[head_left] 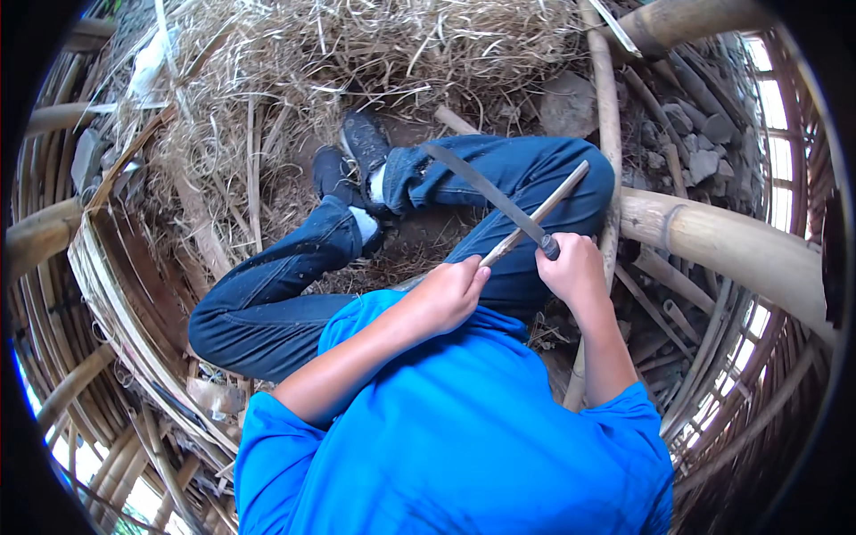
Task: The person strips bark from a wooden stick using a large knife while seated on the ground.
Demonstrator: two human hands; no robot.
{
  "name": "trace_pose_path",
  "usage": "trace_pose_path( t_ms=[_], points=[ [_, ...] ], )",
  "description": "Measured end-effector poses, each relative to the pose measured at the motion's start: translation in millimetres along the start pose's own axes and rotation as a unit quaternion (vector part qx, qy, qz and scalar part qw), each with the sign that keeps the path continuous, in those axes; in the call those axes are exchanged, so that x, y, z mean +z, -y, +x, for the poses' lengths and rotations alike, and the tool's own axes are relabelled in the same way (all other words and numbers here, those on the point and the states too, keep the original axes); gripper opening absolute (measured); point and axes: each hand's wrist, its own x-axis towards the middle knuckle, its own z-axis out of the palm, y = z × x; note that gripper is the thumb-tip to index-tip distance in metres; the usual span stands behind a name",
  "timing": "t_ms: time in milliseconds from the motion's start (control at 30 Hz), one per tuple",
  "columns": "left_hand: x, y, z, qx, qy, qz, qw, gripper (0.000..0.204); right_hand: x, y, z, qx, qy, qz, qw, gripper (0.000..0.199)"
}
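Note:
My left hand is closed around the near end of a thin pale strip of bamboo, which slants up and right over my thigh. In my right hand is the dark handle of a long knife. Its narrow grey blade points up and left, crossing the bamboo strip just ahead of the right hand. Whether the edge is pressed into the strip I cannot tell. Both hands are above my lap, close to the blue jeans.
A heap of pale shavings lies beyond my shoes. Split bamboo strips are bundled at the left. A thick bamboo pole runs at the right, near stones and an upright thin pole. Slatted bamboo walls curve around both sides.

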Motion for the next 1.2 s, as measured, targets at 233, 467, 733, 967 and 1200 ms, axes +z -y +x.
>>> trace_pose_path(
  t_ms=[233,467,733,967,1200],
  points=[
    [2.7,-4.0,-3.7,0.02,-0.056,0.037,0.998,0.025,-2.1,3.0,0.2,0.007,-0.01,0.015,1.0,0.021],
    [9.4,-0.1,-6.1,0.023,-0.075,0.074,0.994,0.022,-4.3,-7.3,13.6,-0.027,0.017,-0.073,0.997,0.018],
    [8.9,4.5,-4.0,0.019,-0.085,0.041,0.995,0.026,-5.6,-0.6,19.2,-0.032,0.007,-0.074,0.997,0.019],
    [0.1,5.8,-8.7,-0.004,-0.111,0.0,0.994,0.029,3.6,19.7,25.6,-0.037,0.002,-0.033,0.999,0.02],
    [-9.8,10.9,-17.8,-0.013,-0.143,-0.002,0.99,0.03,5.1,56.6,44.5,-0.105,-0.031,-0.036,0.993,0.02]
  ],
)
